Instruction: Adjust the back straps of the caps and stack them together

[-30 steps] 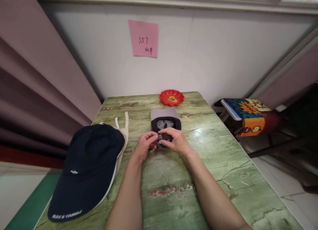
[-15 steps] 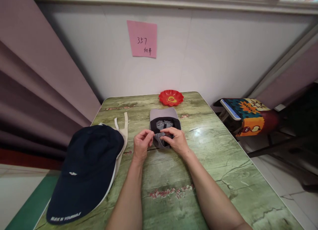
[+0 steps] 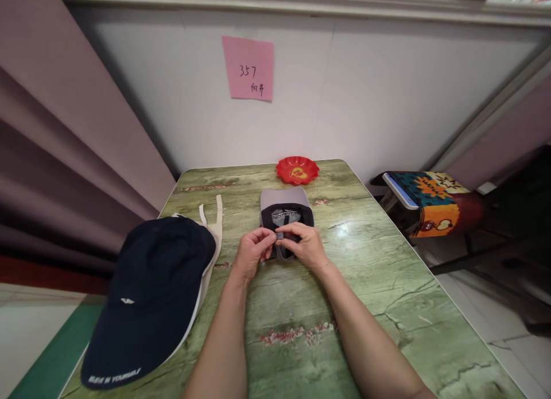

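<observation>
And it's bare arms (image 3: 374, 330) here, left and right!
Look at the left hand (image 3: 250, 254) and the right hand (image 3: 310, 248), both bare with slim fingers (image 3: 297, 229), narrow wrists (image 3: 239, 277) broadening into smooth, rounded forearms (image 3: 221, 341) toward the near side, uncovered all the way along.

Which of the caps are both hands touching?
The grey cap, held by the left hand and right hand; the navy cap lies farther left, untouched.

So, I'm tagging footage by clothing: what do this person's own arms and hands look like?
The left hand and right hand wear no gloves; no rings, watch or bracelet show. Both forearms are bare, no sleeves in view.
</observation>
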Demonstrator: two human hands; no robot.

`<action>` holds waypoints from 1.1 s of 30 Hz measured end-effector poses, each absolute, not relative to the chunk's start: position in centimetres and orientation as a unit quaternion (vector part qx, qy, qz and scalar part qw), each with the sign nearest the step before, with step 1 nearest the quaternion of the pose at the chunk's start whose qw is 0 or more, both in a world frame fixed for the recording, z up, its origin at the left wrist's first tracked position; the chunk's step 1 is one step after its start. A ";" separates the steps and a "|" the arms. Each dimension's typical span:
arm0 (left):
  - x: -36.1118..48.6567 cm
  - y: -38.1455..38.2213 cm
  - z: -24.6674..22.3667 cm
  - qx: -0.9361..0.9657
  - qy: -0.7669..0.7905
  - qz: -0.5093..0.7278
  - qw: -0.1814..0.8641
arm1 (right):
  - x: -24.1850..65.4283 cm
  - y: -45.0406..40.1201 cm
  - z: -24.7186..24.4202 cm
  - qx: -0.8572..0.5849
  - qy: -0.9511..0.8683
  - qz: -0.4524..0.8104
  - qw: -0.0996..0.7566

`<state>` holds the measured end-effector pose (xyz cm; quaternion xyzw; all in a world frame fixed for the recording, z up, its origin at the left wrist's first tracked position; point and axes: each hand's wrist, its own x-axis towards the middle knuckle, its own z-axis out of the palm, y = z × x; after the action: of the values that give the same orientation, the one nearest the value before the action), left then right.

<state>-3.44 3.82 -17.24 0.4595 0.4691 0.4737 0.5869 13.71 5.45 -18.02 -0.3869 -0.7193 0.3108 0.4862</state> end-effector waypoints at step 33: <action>-4.4 4.0 -16.9 0.546 0.503 0.440 0.505 | 15.2 5.7 -17.2 -0.463 -0.763 0.265 0.366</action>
<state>-4.44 3.95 -16.85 0.5462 0.5030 0.4403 0.5048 15.15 5.65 -17.16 -0.4631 -0.7625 0.2647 0.3661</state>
